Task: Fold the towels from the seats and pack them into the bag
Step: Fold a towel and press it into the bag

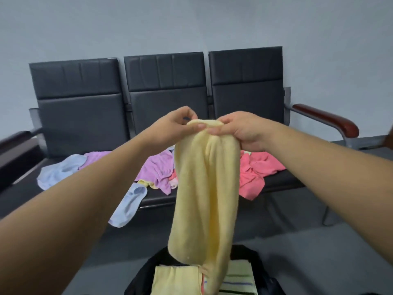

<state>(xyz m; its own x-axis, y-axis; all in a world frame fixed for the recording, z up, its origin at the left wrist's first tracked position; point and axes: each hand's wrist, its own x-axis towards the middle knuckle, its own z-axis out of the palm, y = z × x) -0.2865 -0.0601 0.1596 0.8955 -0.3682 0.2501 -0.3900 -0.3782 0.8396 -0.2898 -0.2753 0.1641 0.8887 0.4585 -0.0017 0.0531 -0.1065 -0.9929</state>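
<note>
Pale yellow towel (204,192) hangs doubled, long and soft.

yellow towel (204,188) – hangs doubled over black bag (148,271) | pink, purple, blue towels (255,169) – crumpled on seats (85,124)

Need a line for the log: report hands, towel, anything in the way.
Left hand and right hand both pinch yellow towel at its top. It hangs above open bag, folded towels inside. Loose towels on seats; nothing blocking.
</note>
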